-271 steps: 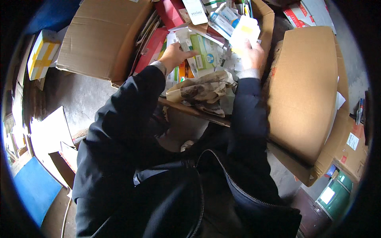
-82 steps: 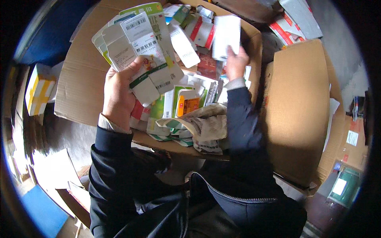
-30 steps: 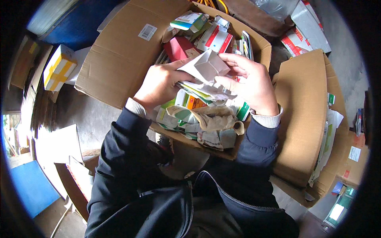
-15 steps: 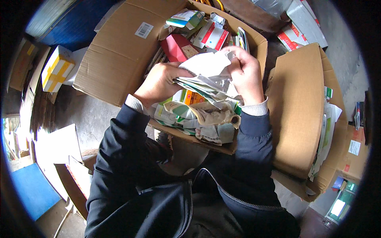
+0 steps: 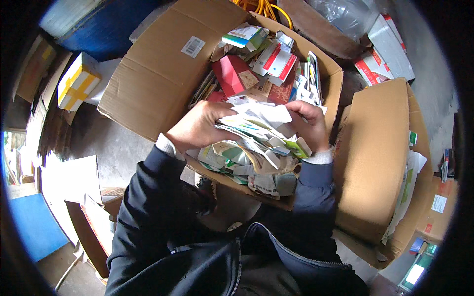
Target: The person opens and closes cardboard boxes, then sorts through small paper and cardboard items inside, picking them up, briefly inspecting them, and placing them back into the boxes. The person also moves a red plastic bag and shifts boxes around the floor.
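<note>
Over a large open cardboard box [image 5: 163,64], I hold a loose stack of flattened paper packets [image 5: 259,123], mostly white with some green edges. My left hand [image 5: 200,127] is closed on the stack's left side, its thumb on top. The fingers of my right hand [image 5: 312,123] are bent round the right side, partly hidden by the sheets. Behind the stack in the box lie a red carton [image 5: 231,74], a red-and-white carton [image 5: 275,61] and a blue-and-green carton [image 5: 245,37]. Crumpled printed paper [image 5: 264,183] lies at the box's near side.
To the right stands another cardboard box [image 5: 373,158] holding upright papers. A white carton with yellow tape [image 5: 78,81] sits at the left, and a blue panel [image 5: 37,227] lies at lower left. Yellow cable [image 5: 266,9] and clear plastic [image 5: 340,17] are beyond the box.
The stack has come lower and is more spread, with a green-edged piece showing at its right. My right hand has moved down beside it. The whole view has shifted slightly.
</note>
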Available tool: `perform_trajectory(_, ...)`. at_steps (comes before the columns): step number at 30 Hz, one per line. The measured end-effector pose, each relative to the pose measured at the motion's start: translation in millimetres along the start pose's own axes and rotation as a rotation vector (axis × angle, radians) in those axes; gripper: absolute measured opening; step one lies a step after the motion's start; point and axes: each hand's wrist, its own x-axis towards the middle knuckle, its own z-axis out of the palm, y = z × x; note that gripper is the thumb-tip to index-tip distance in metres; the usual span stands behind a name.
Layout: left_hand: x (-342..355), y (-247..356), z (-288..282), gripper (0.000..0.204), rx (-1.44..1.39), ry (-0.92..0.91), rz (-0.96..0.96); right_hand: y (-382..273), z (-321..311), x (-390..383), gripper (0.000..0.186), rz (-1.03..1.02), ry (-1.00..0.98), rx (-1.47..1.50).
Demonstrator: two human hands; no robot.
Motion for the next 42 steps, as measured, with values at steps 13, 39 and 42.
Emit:
perform_trajectory(13,-43,0,-60,0.031,0.136,0.598,-0.503,134,21,271,0.042,-0.153,0.361,-1.152)
perform_trajectory(39,-12,1,-23,0.056,0.671,0.034,-0.280,159,25,290,0.034,-0.648,-0.129,-1.046)
perform_trajectory(42,-11,-2,-20,0.049,0.680,0.050,-0.227,135,8,262,0.019,-0.071,0.068,-0.746)
